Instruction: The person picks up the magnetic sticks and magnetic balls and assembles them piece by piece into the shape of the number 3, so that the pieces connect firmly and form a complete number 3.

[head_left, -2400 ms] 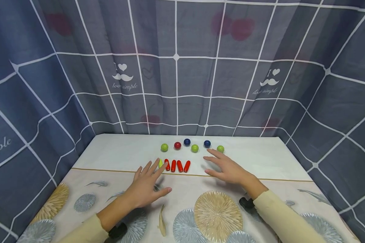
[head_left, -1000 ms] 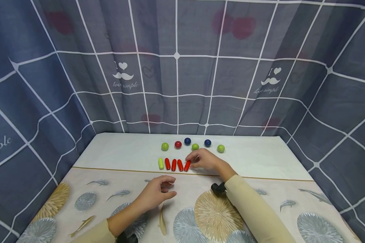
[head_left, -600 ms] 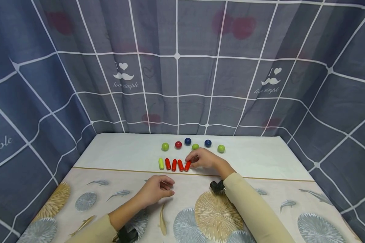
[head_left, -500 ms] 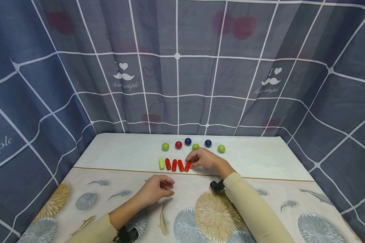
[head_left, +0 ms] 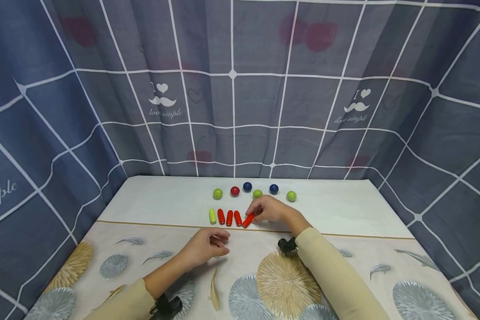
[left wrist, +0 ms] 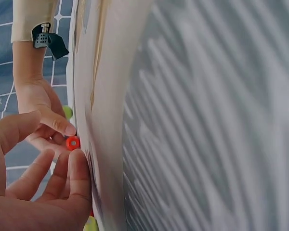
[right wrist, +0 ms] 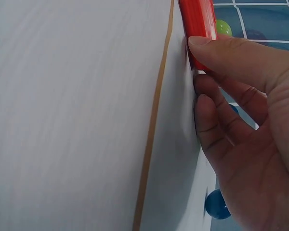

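At the right end of a short row, my right hand [head_left: 269, 209] pinches a red tube-shaped bead [head_left: 248, 221] between thumb and fingers. That bead leans more than its neighbours, and the left wrist view shows a hole in its end [left wrist: 73, 143]. To its left lie more red tube beads [head_left: 230, 218] and one yellow-green tube bead [head_left: 212, 216]. My left hand [head_left: 205, 245] hovers over the patterned cloth in front of the row, fingers loosely bent, holding nothing. In the right wrist view my thumb [right wrist: 231, 55] presses the red bead's side.
Behind the row are round beads: green ones [head_left: 218, 193], a red one [head_left: 234, 191] and dark blue ones [head_left: 274, 189]. A brown line [head_left: 152, 225] crosses the white table surface [head_left: 156, 200]. A grey checked curtain [head_left: 208, 102] stands behind and at both sides.
My right hand came leftward to the rightmost red tube bead and took hold of it. That bead has since tilted over further. My left hand drew back from the row and its fingers bent.
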Tool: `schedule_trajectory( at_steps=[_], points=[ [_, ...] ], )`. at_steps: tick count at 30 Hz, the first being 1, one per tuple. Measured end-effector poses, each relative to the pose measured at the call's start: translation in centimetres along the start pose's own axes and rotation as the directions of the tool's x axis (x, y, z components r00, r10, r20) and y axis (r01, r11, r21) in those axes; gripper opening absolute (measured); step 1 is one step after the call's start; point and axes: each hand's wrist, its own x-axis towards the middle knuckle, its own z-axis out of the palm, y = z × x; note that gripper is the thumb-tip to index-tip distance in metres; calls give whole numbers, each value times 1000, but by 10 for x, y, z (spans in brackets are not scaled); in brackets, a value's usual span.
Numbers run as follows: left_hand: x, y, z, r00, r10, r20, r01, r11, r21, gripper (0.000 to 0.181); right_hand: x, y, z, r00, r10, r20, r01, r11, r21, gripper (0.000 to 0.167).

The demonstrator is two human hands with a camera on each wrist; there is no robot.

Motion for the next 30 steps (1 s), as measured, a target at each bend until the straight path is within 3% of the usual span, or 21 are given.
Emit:
schedule_trajectory(
  at_steps=[8, 13, 20, 30],
  points=[
    [4, -1, 2, 999, -23, -22, 23, 1000, 0, 39, -10, 1, 0, 1000, -31, 2, 31, 999, 20, 24],
    [7, 0, 3, 999, -25, -34, 26, 999, 23, 38, -23, 4, 2, 998, -47, -39, 49, 998, 36, 22],
    [12, 3, 6, 999, -17, -45, 17, 1000, 12, 33, -47, 8, 8, 993, -23, -116, 29, 998, 52, 21],
    [22, 6, 15, 1000, 19, -12, -19, 1000, 22, 34, -74, 1, 18, 984, 44, -172, -16, 987, 162, 20]
  ],
)
